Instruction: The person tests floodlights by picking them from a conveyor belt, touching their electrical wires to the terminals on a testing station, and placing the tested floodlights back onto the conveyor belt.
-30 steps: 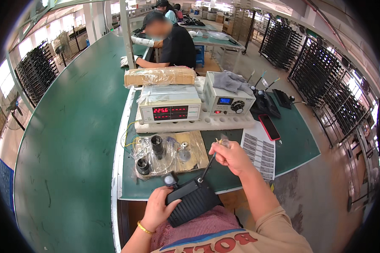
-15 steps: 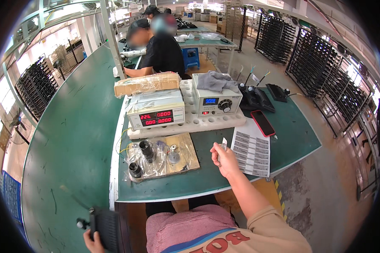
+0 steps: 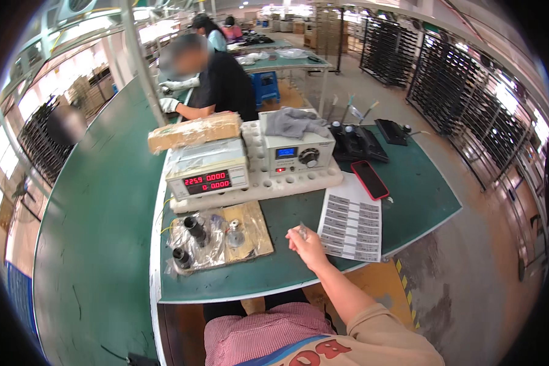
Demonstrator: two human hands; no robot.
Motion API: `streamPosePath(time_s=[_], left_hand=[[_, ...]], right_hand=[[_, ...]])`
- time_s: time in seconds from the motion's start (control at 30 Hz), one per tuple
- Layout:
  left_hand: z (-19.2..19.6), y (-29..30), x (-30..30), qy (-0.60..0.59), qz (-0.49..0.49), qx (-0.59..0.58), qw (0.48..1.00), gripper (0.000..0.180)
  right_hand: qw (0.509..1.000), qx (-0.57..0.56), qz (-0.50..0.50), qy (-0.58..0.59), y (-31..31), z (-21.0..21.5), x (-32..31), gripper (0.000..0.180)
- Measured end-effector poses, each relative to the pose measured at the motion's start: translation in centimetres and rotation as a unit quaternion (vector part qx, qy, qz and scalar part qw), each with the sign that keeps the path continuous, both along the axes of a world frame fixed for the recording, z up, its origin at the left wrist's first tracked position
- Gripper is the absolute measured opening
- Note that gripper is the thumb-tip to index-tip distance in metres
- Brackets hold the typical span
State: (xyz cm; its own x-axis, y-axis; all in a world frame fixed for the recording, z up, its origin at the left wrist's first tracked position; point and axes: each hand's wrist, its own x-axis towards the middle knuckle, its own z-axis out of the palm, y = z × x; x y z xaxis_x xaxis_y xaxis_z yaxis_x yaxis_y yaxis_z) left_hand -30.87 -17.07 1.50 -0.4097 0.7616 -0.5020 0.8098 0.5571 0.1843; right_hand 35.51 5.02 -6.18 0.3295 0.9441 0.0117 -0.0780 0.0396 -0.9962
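My right hand [image 3: 307, 247] is over the green table just left of a printed label sheet [image 3: 351, 226]. Its fingers are closed in a pinch on a small greyish, see-through piece [image 3: 302, 229], too small to name. My left hand is out of the picture. At the lower edge, a dark object with a thin black wire [image 3: 141, 360] barely shows; what holds it is hidden. To the left of my right hand lies a wooden board wrapped in clear plastic [image 3: 250, 229], carrying two black sockets [image 3: 195, 230] and a metal-topped fitting [image 3: 235, 233].
Behind the board stand a meter with red digits [image 3: 207, 182] and a dial-fitted power box [image 3: 296, 152], on white foam. A red-edged phone [image 3: 370, 180] overlaps the sheet. Black lamp-like units [image 3: 363, 143] lie beyond. A co-worker in black [image 3: 229, 85] works at the long green bench [image 3: 97, 244].
My left hand and the black ribbed unit in it have dropped out at the lower left, leaving only a sliver of dark object. The view has shifted; my right hand keeps its pinch.
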Motion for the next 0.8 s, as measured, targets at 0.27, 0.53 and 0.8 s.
streamPosePath(time_s=[0.27,0.53,0.8], left_hand=[[0.0,10.7,6.1,0.210,-0.148,-0.098,0.962,0.050],[-2.2,13.3,8.4,0.249,-0.176,-0.115,0.945,0.044],[-2.3,13.0,6.4,0.250,-0.170,-0.136,0.943,0.041]], right_hand=[[0.999,0.022,-0.003,-0.047,0.1,-0.9,-0.1,0.024],[0.997,0.012,-0.015,-0.069,-0.6,0.2,-0.1,0.031],[0.996,0.011,-0.020,-0.089,-0.3,-0.3,-0.2,0.028]])
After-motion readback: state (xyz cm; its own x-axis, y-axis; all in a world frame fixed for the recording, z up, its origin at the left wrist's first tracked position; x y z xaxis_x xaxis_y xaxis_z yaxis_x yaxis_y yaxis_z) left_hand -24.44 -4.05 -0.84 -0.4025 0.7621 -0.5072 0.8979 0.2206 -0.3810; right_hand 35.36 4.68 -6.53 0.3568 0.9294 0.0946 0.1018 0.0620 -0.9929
